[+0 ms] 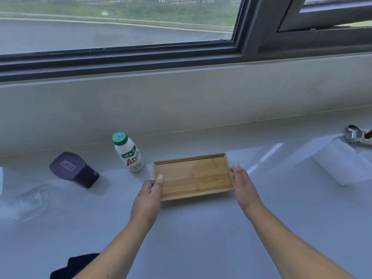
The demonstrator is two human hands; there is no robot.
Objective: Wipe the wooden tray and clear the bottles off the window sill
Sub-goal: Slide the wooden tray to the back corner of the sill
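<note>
A: Where was the wooden tray (194,175)?

B: It lay flat on the pale window sill (201,228), roughly in the middle, with its long side facing the person. Nothing sat inside it.

A: And the hands?

B: The left hand (150,195) clasped the tray's near-left corner, thumb resting over the rim and fingers curled beneath the edge. The right hand (242,183) pressed against the right short end, fingers closed along that side. So both gripped the tray.

A: What about the bottles?

B: A white drink bottle with a green cap (128,152) stood upright just left of the tray, apart from it. Further left stood a dark container with a flat lid (73,169). A clear plastic bottle (28,202) lay on its side near the left edge, blurred.

A: Anything else?

B: A white paper towel roll (342,164) lay to the right, well apart from the tray, with a chrome fitting (355,134) behind it. A dark cloth (76,265) showed at the bottom edge.
</note>
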